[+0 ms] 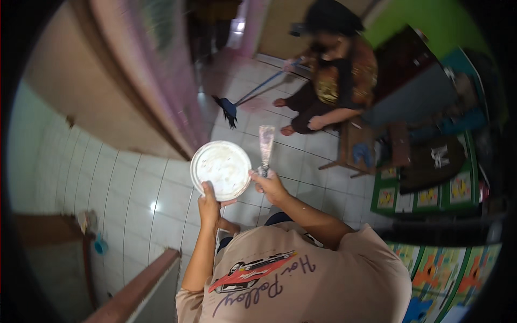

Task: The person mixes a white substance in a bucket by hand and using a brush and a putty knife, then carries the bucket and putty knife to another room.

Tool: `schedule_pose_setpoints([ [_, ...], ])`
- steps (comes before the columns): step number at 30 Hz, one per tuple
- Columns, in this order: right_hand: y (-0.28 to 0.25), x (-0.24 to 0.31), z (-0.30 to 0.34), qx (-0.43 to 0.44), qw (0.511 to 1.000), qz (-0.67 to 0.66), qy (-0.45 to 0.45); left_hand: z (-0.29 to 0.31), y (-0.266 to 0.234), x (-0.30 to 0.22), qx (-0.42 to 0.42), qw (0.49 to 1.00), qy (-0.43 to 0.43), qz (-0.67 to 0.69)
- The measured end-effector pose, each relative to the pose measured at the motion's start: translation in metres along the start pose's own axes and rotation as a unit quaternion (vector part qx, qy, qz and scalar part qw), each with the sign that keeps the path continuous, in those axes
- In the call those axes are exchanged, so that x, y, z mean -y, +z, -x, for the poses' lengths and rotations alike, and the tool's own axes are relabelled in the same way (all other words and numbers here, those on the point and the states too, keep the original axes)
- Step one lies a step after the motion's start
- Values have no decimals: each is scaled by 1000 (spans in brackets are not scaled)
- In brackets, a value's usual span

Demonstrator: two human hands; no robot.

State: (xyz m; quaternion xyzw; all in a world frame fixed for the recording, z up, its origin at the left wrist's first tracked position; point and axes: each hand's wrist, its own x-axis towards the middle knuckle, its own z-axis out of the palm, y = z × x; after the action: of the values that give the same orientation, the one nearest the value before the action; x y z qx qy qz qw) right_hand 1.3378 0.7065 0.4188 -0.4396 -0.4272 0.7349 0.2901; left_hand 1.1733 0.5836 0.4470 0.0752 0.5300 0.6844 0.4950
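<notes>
My left hand (209,210) grips a round white lid (222,167) from its near edge, thumb on top and fingers underneath. Greyish smears mark the lid's face. In my right hand (270,187), a putty knife (266,144) points upward, its wide blade coated with pale and dark residue. Most of its dark handle is hidden in my fist. The fingertips of that same hand touch or nearly touch the lid's right rim. Both things are held in front of my body, above the tiled floor.
Ahead to the right, a seated person (336,75) holds a blue broom (229,106) whose bristles are near the floor. Beside them stands a wooden stool (344,153). A green patterned cabinet (379,199) is on the right. A low wall (140,290) rises at lower left.
</notes>
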Motion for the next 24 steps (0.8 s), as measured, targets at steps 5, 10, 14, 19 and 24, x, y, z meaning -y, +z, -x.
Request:
schedule_pose_setpoints([
  [5, -92, -14, 17, -55, 996, -67, 6, -16, 47, 64, 65, 992, -74, -80],
  [10, -240, -59, 33, -210, 973, -101, 11, -29, 101, 123, 71, 964, -161, -198],
  [14, -374, -96, 40, -390, 909, -146, 31, -43, 90, 171, 62, 948, -175, -257],
  [19, -561, -140, 30, -587, 789, -177, 48, -49, 58, 215, 4, 909, -240, -340],
  [24, -708, -144, -2, -653, 705, -278, -3, -49, 26, 233, -65, 865, -279, -411],
])
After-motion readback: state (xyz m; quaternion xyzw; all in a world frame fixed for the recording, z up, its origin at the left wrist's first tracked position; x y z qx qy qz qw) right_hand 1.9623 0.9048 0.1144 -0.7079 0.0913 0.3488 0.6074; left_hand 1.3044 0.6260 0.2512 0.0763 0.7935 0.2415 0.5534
